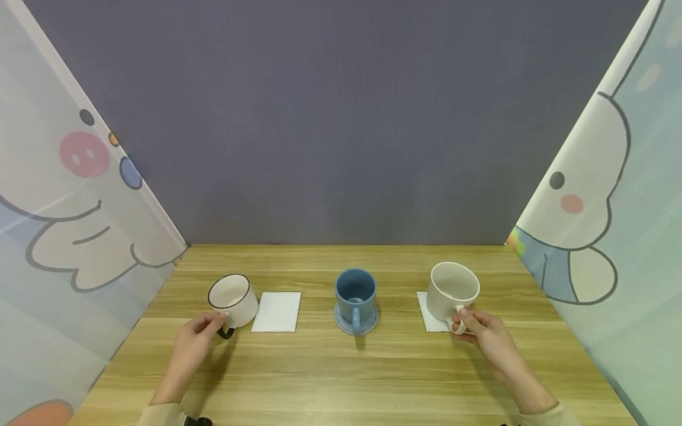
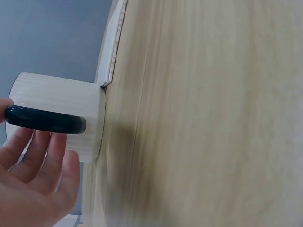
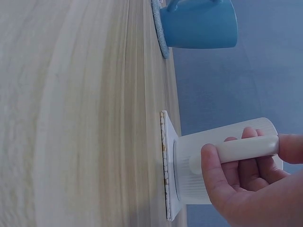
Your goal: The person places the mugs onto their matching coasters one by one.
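At the left, my left hand [image 1: 196,343] holds the dark handle [image 2: 45,119] of a white mug with a black rim [image 1: 241,303]. The thumb is on the handle and the fingers are behind it. This mug stands on the wood beside a white square coaster [image 1: 276,312]. On the other side, my right hand [image 1: 491,343] grips the handle of a plain white mug [image 1: 449,299], with fingers through the loop. Its base is over a second square coaster [image 3: 173,208]; whether it fully rests there I cannot tell. Between them a blue mug [image 1: 356,290] sits on a round coaster [image 1: 341,323].
The wooden table [image 1: 341,378] runs back to a grey panel [image 1: 341,118]. Cartoon-printed curtains [image 1: 639,195] flank it on both sides. The blue mug's handle points toward the front edge.
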Demonstrator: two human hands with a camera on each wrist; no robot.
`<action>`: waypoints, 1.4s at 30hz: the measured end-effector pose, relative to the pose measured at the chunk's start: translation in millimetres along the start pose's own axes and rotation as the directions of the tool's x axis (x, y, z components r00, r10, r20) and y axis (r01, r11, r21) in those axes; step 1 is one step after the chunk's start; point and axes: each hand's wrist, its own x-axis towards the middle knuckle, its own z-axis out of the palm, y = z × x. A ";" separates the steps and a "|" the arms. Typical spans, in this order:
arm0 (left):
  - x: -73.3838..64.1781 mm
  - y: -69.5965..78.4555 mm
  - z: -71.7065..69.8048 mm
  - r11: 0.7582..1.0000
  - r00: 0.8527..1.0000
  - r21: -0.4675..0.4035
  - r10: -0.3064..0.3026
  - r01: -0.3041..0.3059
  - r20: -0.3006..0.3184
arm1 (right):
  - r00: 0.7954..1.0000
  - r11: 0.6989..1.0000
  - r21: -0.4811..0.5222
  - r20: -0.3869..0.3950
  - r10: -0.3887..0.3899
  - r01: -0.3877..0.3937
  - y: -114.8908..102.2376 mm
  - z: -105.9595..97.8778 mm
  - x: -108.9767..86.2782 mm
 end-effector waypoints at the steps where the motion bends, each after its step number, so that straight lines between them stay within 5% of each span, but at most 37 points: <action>1: 0.0 -0.8 0.6 1.000 1.000 -0.029 -0.003 0.003 0.003 | 1.000 1.000 -0.003 0.004 0.002 -0.002 0.3 -0.3 0.0; 10: 3.4 -6.6 4.5 0.958 0.993 -0.282 -0.015 0.047 0.113 | 1.000 1.000 -0.012 0.013 0.016 -0.016 0.1 -0.8 -0.8; 22: 4.8 -7.8 7.6 0.949 0.995 -0.313 -0.013 0.045 0.103 | 1.000 0.999 -0.031 -0.025 0.018 -0.019 0.7 2.8 -1.8; 27: 6.5 -6.8 9.2 0.945 0.996 -0.325 0.000 0.030 0.093 | 0.997 0.987 -0.159 -0.073 -0.011 -0.001 -1.9 3.8 -3.9; 35: 7.5 -7.1 9.9 0.949 0.996 -0.311 -0.011 0.039 0.091 | 0.988 0.855 -0.519 -0.128 -0.083 0.004 -13.2 -1.1 -10.5; 42: 8.2 -6.9 11.4 0.954 0.997 -0.296 -0.022 0.044 0.078 | 0.972 0.764 -0.642 -0.137 -0.189 0.059 -21.9 -3.1 -14.3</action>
